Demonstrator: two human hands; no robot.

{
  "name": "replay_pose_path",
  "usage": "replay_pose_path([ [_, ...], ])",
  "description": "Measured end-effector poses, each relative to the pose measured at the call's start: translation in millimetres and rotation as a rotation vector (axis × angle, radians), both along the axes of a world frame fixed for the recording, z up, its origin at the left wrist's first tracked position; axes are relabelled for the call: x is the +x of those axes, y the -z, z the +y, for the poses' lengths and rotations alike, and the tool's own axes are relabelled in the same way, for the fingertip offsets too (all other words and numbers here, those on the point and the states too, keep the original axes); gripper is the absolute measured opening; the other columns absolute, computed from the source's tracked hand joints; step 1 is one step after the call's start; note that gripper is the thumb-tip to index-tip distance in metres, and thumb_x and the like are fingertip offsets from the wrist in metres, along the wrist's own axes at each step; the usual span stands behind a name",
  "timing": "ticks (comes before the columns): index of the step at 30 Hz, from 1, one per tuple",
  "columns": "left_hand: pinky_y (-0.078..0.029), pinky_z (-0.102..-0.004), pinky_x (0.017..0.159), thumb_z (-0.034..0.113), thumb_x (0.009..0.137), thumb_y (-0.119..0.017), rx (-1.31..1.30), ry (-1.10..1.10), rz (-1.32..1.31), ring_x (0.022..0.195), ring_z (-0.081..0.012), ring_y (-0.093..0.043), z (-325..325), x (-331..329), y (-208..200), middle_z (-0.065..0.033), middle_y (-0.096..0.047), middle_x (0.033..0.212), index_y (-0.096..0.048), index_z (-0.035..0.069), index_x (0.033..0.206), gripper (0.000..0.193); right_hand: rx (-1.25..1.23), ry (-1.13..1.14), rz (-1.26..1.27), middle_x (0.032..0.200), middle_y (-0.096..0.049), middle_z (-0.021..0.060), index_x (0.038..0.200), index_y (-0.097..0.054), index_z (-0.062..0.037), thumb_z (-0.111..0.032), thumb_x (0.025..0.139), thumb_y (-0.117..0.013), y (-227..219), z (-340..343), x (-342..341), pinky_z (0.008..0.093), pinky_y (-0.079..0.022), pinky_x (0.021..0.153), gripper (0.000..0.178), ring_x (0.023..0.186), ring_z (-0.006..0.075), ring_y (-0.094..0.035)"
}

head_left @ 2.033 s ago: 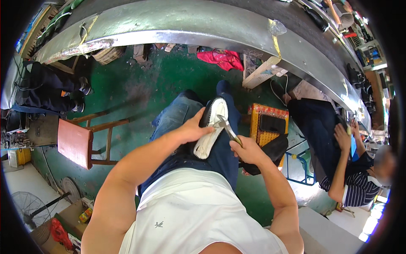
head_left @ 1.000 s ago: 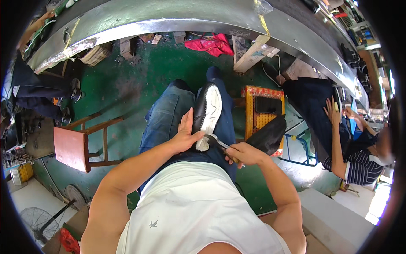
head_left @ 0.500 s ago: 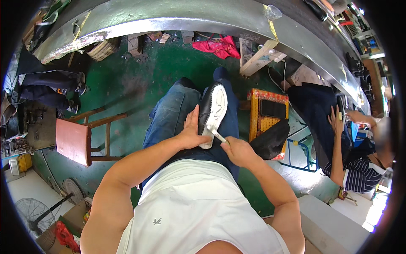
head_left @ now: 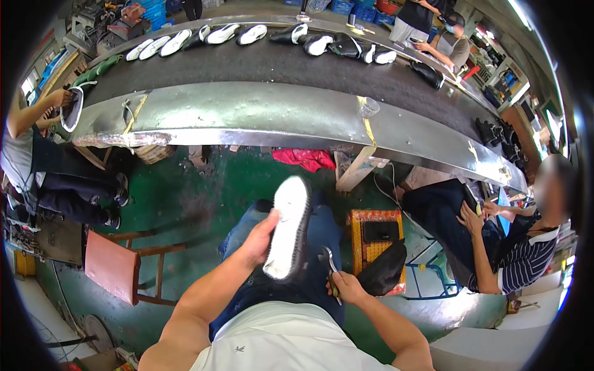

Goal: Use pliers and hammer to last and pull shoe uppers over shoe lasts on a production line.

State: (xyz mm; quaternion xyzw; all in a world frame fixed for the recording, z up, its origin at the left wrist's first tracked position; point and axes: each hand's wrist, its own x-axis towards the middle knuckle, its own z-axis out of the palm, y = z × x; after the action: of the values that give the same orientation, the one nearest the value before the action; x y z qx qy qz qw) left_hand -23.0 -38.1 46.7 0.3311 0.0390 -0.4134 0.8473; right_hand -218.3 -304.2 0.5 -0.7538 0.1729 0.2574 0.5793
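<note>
My left hand [head_left: 258, 242] grips a black shoe [head_left: 289, 226] by its side, the thumb over the edge of its white underside. The shoe is lifted above my lap, sole side up, toe away from me. My right hand [head_left: 348, 288] is closed round the handles of a pair of metal pincers [head_left: 330, 262]. The pincers' head points away from me, just right of the shoe and apart from it. Part of the handles is hidden by my fingers.
Ahead runs a conveyor belt [head_left: 260, 65] with a metal edge, carrying a row of shoes [head_left: 176, 43]. To my right, a padded seat [head_left: 365, 244] bears a phone and black cloth. A brown stool [head_left: 111, 266] stands left. Co-workers sit or stand at both sides.
My left hand has lifted the shoe off my lap. The pincers have come away from the sole and moved right. The view has tilted up, bringing the belt into sight.
</note>
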Motion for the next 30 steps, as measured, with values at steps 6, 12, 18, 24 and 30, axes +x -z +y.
replay_pose_path([
  [6,-0.047,-0.0496,0.109,0.064,0.103,-0.041,-0.109,-0.024,0.118,0.128,-0.0352,-0.058,1,-7,-33,-0.0187,-0.059,0.141,-0.048,0.005,0.147,0.074,-0.701,-0.505,-0.272,0.091,-0.070,0.0176,0.096,-0.064,-0.0021,-0.045,0.101,-0.055,-39,19,14,0.0454,-0.056,0.069,0.044,0.080,0.0334,-0.071],
  [12,-0.056,-0.0570,0.092,0.063,0.104,-0.037,-0.363,-0.043,0.411,0.105,-0.0397,-0.068,-8,-1,11,-0.0189,-0.068,0.118,-0.059,0.006,0.133,0.068,-0.909,-0.677,-0.360,0.093,-0.068,0.0151,0.101,-0.065,-0.0044,-0.050,0.092,-0.065,-57,35,5,0.0436,-0.057,0.071,0.046,0.087,0.0325,-0.070],
  [18,-0.056,-0.0571,0.091,0.065,0.104,-0.033,-0.309,-0.077,0.418,0.102,-0.0409,-0.068,0,-8,16,-0.0200,-0.069,0.114,-0.061,0.006,0.130,0.070,-0.933,-0.655,-0.437,0.094,-0.067,0.0151,0.104,-0.066,-0.0046,-0.047,0.090,-0.069,-52,36,-6,0.0426,-0.058,0.075,0.045,0.091,0.0327,-0.070],
  [24,-0.056,-0.0561,0.093,0.065,0.104,-0.032,-0.261,-0.132,0.370,0.104,-0.0395,-0.068,1,-24,17,-0.0196,-0.069,0.114,-0.059,0.006,0.132,0.071,-0.908,-0.676,-0.526,0.120,-0.061,0.0170,0.120,-0.064,-0.0020,-0.047,0.085,-0.074,-64,34,-4,0.0431,-0.058,0.087,0.058,0.114,0.0353,-0.061],
  [30,-0.053,-0.0442,0.103,0.052,0.104,-0.051,-0.015,-0.337,-0.042,0.115,-0.0287,-0.066,-8,-48,-33,-0.0153,-0.060,0.134,-0.039,0.004,0.147,0.065,-0.035,-0.207,-0.483,0.145,-0.051,0.0175,0.151,-0.037,-0.0007,-0.036,0.076,-0.088,-127,54,53,0.0416,-0.048,0.106,0.097,0.132,0.0345,-0.052],
])
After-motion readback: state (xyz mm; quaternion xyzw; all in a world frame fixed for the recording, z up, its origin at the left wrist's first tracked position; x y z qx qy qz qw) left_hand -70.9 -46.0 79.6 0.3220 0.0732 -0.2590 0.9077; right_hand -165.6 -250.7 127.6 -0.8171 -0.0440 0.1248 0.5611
